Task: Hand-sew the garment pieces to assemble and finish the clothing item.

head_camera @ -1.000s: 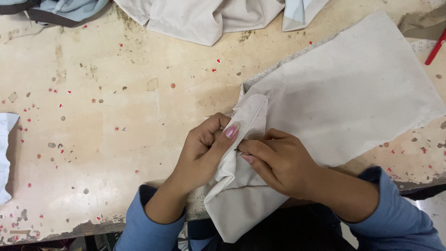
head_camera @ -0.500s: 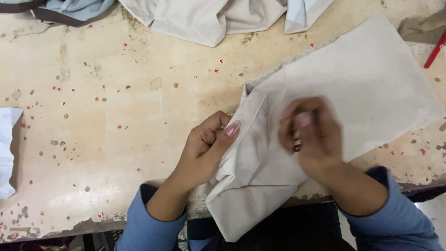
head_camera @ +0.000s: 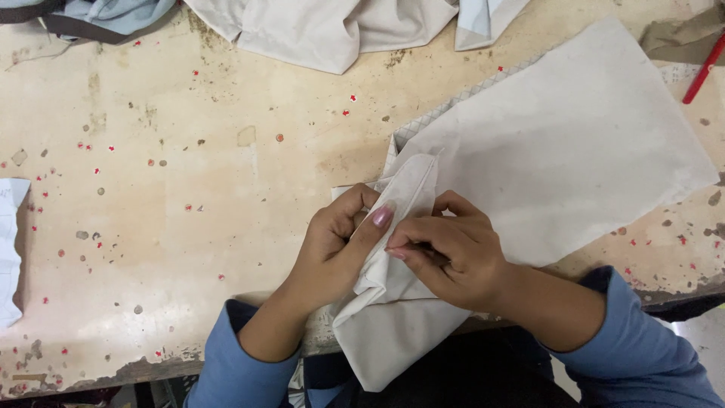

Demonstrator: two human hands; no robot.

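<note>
At the near edge of the worn, paint-flecked table (head_camera: 174, 227), both hands meet over a folded piece of pale grey cloth (head_camera: 559, 166); the cloth lies flat across the right half of the tabletop, while its near corner is bunched up between the hands and a folded end hangs down over the table edge toward the person's lap. The left hand (head_camera: 332, 245) comes in from below with the wrist bent slightly outward, its fingers curled under the raised fold and the thumb, with a pink-painted nail, laid flat on top, so that it pinches the cloth; the right hand (head_camera: 453, 253) lies palm-down just beside it, knuckles arched, its thumb and forefinger pressed together on the same fold, their tips all but touching the left thumb; whether the right fingers also hold some small tool I cannot tell. Both forearms are bare to blue sleeves (head_camera: 642, 347) pushed up near the elbows, the right forearm slanting in from the lower right. Along the far edge lies a heap of pale garments (head_camera: 332, 30); a red pen-like stick (head_camera: 704, 72) rests at the far right; a scrap of white cloth (head_camera: 9, 249) shows at the left margin.
</note>
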